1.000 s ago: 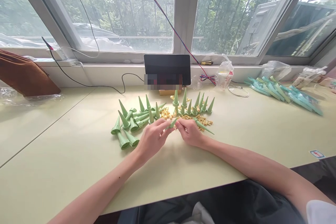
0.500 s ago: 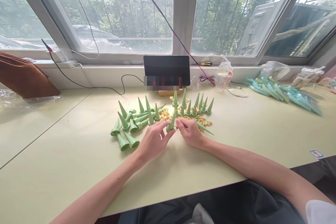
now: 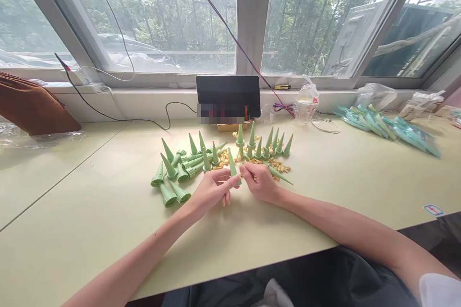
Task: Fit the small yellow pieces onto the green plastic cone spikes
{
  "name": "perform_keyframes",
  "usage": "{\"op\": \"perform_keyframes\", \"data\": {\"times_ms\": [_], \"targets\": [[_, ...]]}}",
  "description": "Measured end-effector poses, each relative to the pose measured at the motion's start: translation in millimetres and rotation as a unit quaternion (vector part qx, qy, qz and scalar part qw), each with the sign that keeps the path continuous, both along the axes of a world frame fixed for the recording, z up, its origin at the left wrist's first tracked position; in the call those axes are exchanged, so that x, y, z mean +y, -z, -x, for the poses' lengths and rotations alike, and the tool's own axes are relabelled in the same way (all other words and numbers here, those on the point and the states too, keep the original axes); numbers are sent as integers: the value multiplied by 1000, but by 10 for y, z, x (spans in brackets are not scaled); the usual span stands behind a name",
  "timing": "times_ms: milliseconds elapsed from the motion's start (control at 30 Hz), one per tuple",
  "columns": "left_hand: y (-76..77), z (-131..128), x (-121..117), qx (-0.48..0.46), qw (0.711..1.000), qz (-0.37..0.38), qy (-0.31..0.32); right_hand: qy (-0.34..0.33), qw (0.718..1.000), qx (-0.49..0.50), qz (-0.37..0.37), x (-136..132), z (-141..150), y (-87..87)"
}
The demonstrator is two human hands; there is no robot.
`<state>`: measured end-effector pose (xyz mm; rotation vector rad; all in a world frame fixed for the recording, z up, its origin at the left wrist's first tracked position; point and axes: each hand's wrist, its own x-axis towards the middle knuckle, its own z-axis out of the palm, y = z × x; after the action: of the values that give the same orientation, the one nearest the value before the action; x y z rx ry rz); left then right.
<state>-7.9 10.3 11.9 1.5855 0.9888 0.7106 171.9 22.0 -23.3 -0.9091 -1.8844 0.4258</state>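
My left hand (image 3: 216, 186) grips one green plastic plant-watering spike (image 3: 232, 163) near its wide end, with the point up and leaning a little left. Beside it, my right hand (image 3: 260, 181) is closed in a pinch close to the spike's base; what sits between its fingertips is too small to make out. Several more green spikes (image 3: 175, 194) lie or stand to the left, and another upright group (image 3: 269, 141) stands behind my right hand. Small yellow plastic parts (image 3: 281, 167) are heaped behind both hands, partly covered by spikes.
A dark tablet (image 3: 228, 93) leans at the windowsill above a small cardboard box (image 3: 230, 127). Teal plastic packets (image 3: 414, 135) lie at the right, and a clear bag (image 3: 307, 100) stands at the back. A brown bag (image 3: 34, 103) is at far left, with a black cable (image 3: 118, 119) along the back.
The spike in my left hand has turned from leaning right to leaning slightly left, and my left fingers have shifted around its base. My right hand is almost unmoved.
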Motion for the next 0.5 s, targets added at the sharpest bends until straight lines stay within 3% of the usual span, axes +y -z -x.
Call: {"op": "perform_keyframes", "data": {"times_ms": [133,333,500], "targets": [[41,-8,-7,46,993,-98,-38,-3,1000,2,6,5,-1,6],[128,-9,20,130,939,-308,-84,-15,1000,18,5,20,5,11],[132,-15,9,140,935,-313,-88,-17,999,29,30,23,3,15]]}}
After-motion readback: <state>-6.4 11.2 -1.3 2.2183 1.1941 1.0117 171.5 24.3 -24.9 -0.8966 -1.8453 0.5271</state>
